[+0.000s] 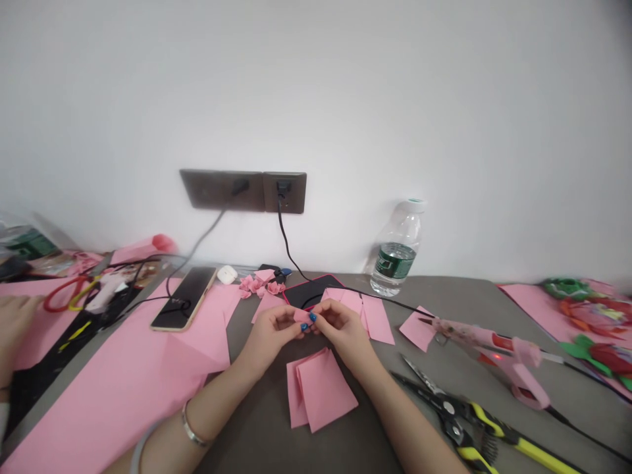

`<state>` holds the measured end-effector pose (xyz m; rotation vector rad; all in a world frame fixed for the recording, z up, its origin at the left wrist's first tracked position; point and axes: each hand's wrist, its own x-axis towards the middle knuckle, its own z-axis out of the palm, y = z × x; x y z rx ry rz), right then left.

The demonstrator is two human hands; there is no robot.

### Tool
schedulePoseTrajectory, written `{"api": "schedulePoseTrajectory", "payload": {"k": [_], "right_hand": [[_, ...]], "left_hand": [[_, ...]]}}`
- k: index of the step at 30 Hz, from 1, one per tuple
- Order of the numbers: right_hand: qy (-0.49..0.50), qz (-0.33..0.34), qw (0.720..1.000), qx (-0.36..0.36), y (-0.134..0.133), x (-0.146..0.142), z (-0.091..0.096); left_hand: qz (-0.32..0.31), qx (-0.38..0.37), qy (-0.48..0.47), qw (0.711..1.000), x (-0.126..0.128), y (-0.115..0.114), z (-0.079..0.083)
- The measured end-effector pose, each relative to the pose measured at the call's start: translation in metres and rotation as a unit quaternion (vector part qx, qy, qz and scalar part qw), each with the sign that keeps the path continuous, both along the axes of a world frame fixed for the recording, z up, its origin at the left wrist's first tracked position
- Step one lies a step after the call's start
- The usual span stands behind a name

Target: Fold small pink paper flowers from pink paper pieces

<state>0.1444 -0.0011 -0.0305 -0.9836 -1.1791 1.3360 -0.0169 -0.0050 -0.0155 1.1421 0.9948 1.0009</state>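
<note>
My left hand [270, 332] and my right hand [340, 329] meet above the grey tabletop [257, 421]. Their fingertips pinch a small folded piece of pink paper [303, 316], partly hidden by my fingers. Just below my hands lies a stack of folded pink paper squares [323, 388]. Beyond my right hand, more folded pink paper [378, 322] lies on the table. A pink hot glue gun [513, 359] rests to the right, out of reach of my fingertips.
Yellow-handled shears [469, 421] lie at the front right. A phone [185, 297] sits on a large pink sheet [113, 401]. Behind stand a water bottle [397, 250] and small pink paper flowers [259, 284]. Another person's hand [14, 322] shows at the left edge.
</note>
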Motion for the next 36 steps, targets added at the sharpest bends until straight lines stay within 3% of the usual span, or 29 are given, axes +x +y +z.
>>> {"api": "schedulePoseTrajectory", "payload": {"k": [12,36], "right_hand": [[0.013,0.009,1.0,-0.006,-0.0002,0.0009,0.0015],[0.012,-0.013,0.999,0.047,-0.003,0.0007,0.004]], "left_hand": [[-0.004,-0.04,-0.037,0.999,0.0009,-0.0005,0.0051],[-0.009,-0.063,0.003,0.998,-0.0002,-0.0009,0.0057]]}}
